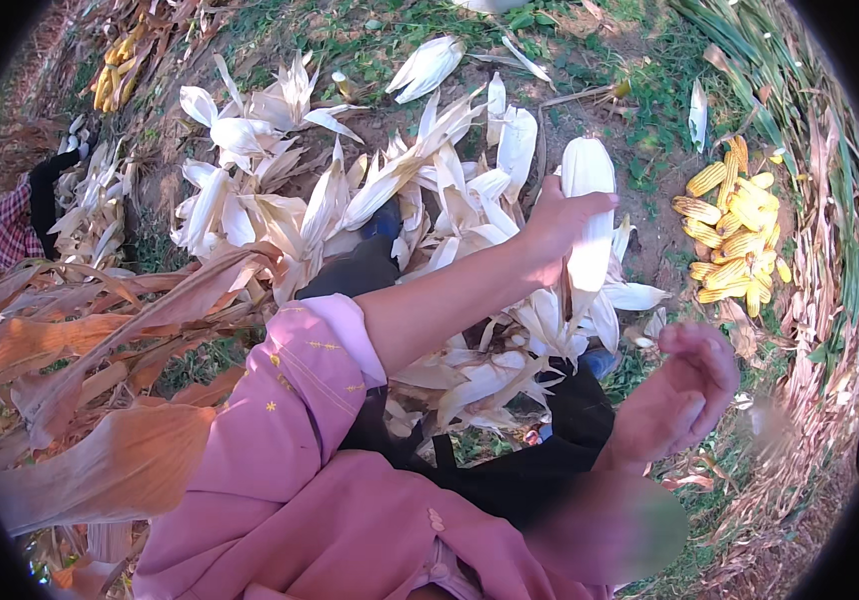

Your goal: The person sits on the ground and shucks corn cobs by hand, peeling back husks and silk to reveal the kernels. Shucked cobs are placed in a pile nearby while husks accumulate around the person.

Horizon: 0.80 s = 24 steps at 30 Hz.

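My left hand (561,229) grips a pale, husk-wrapped ear of corn (588,217). Its thumb lies across the front of the husk, and the other fingers are mostly hidden behind it. No kernels show on this ear. Below and right of it, my right hand (673,401) is raised, its fingers curled and apart from the thumb, with nothing seen in it. Loose pale corn husks (324,199) are heaped on the ground before me and around my feet. To the right of the held ear lies a pile of bare yellow corn ears (737,232).
Dry brown corn leaves (99,442) jut in from the left. Cut green and dry stalks (812,150) line the right side. More yellow ears (116,71) lie at upper left. Another person (13,217) in a checked shirt is at the far left, beside another husk heap (96,206).
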Available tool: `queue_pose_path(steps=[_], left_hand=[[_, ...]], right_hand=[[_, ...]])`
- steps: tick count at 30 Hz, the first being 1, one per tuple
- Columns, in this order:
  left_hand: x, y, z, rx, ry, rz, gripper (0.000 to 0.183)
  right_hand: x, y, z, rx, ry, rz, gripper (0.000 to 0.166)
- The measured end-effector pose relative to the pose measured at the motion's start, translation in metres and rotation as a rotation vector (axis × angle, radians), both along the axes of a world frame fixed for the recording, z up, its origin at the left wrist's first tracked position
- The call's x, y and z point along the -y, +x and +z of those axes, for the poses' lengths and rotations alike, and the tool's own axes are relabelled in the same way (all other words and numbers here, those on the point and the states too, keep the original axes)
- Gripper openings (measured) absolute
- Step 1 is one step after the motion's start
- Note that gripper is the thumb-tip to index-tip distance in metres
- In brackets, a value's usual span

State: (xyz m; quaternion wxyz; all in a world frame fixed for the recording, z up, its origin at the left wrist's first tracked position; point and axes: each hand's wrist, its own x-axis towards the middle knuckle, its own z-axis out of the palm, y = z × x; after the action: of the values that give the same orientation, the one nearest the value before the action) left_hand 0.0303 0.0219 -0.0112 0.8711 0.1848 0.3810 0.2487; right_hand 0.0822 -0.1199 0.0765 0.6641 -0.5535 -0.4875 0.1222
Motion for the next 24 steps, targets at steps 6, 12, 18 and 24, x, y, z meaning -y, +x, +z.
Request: queue_pose_path(steps=[6, 12, 18, 24], left_hand=[[0.011, 0.023, -0.008, -0.015, -0.001, 0.0, 0.069], [0.015, 0.025, -0.013, -0.086, 0.006, 0.0, 0.076], [0.009, 0.015, -0.011, -0.06, 0.018, -0.019, 0.081], [0.005, 0.016, 0.006, -0.036, -0.058, 0.002, 0.086]], right_hand=[[0.026, -0.035, 0.042, -0.404, 0.432, 0.596, 0.043], [0.014, -0.047, 0.04, -0.447, 0.391, 0.589, 0.031], [0.009, -0.057, 0.04, -0.431, 0.356, 0.547, 0.024], [0.009, -0.05, 0.042, -0.333, 0.193, 0.293, 0.027]])
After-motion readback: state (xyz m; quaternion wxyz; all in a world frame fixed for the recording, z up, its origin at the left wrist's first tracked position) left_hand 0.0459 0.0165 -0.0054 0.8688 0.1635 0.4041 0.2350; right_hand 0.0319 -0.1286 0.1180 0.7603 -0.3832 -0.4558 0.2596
